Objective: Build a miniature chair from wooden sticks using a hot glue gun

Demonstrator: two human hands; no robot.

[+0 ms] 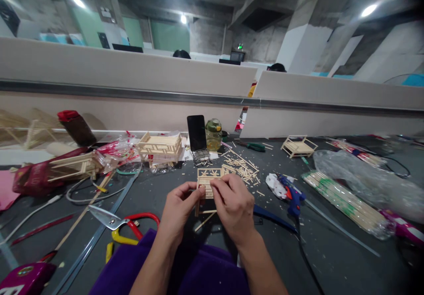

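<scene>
Between my hands is a small wooden stick model [209, 172], with a lattice back and a slatted middle. My left hand [180, 209] pinches its left side between thumb and fingers. My right hand [233, 202] is closed at its right side, fingertips pressed together near the slats; whether a small stick is in them I cannot make out. A loose stick [205, 221] lies on the table below the model. Just behind it a pile of short cut sticks [243, 167] is scattered.
Red-and-yellow scissors [114, 221] lie at left. A blue glue gun [293, 198] and bagged sticks [346, 202] lie at right. Behind stand a phone [196, 132], a bottle [214, 136] and finished stick models, one a small bed-like frame [299, 146]. A low partition [132, 109] bounds the table.
</scene>
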